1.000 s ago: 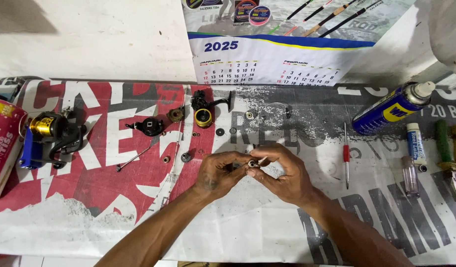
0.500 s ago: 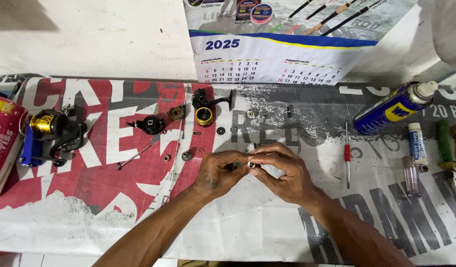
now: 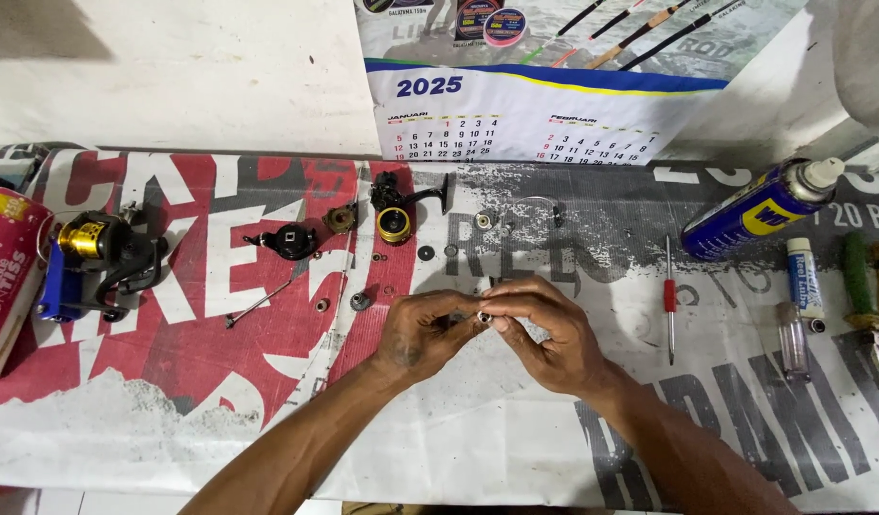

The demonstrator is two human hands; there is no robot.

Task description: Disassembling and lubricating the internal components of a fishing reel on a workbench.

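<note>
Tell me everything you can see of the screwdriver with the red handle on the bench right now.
The red-handled screwdriver is slim: a thin bright metal shaft, a short red grip near its middle that looks like plastic, and a narrow metal length below it. It lies flat on the printed banner covering the bench, running almost straight away from the camera. It sits to the right of the right hand, apart from it, and left of the blue spray can. Nothing touches it but the banner.

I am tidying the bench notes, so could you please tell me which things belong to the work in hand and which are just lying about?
In hand:
- small metal ring part, pinched between left hand and right hand
- reel body, loose washers

Lying about:
- spray can
- red screwdriver
- complete reel
- lighter
</note>
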